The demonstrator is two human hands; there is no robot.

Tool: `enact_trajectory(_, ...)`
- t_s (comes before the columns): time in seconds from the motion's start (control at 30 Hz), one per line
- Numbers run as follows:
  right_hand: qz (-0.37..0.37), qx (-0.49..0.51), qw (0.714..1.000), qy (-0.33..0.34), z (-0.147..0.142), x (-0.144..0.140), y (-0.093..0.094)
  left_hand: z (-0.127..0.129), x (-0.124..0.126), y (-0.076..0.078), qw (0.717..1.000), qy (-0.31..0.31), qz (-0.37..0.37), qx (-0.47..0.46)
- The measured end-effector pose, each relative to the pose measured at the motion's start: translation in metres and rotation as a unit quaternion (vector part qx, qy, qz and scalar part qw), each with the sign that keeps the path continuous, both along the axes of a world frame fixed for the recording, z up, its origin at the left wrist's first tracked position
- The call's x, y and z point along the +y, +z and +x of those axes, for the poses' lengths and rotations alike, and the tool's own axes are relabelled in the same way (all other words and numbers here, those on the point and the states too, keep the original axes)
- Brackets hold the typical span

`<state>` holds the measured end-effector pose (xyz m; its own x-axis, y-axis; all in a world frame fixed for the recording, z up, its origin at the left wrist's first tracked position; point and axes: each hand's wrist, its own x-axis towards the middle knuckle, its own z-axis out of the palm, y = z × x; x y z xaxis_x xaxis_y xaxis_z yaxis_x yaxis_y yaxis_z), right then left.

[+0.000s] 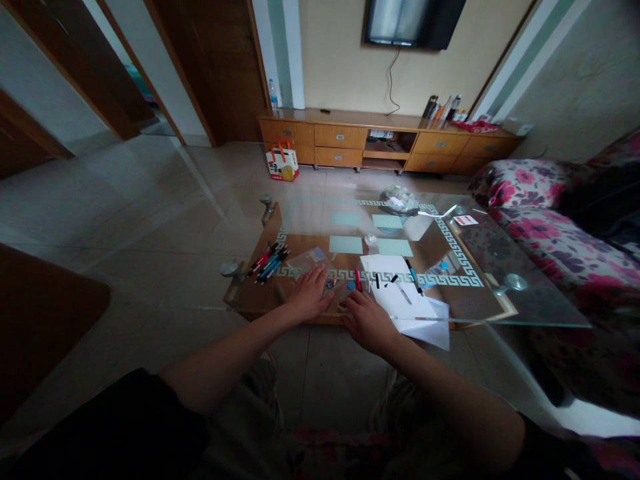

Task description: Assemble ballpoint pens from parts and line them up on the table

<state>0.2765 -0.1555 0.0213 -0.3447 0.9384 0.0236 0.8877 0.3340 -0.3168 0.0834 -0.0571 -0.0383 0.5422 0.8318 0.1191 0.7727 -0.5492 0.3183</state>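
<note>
My left hand [311,295] lies on the glass coffee table [310,210], palm down with its fingers stretched out. Just beyond its fingertips is a clear plastic sleeve [315,255]. My right hand [369,321] rests at the table's near edge, fingers loosely bent, with nothing visible in it. Close to its fingertips are a small blue round piece [351,286] and a red pen part [358,280]. White paper sheets [420,305] lie to the right, bearing black pen parts, a clear pen tube [403,293] and a dark blue pen [413,277].
A pile of red, black and blue pens [270,262] lies left of my hands. Toward the table's far side sits a plastic-wrapped bundle [399,200], with a red-and-white card [465,220] farther right. A flowered sofa [545,247] borders the right side.
</note>
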Motion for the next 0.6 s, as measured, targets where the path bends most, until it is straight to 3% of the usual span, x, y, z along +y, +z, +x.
enact_trajectory(0.37,-0.052,-0.043,0.997,0.041,0.0,-0.011,-0.001,-0.008,-0.012,0.003,0.993,-0.014,-0.052,0.101)
enact_trajectory(0.6,-0.065,-0.108,0.992,0.029,-0.008,-0.038,-0.021,-0.008,-0.013,0.002,0.995,-0.019,-0.054,0.079)
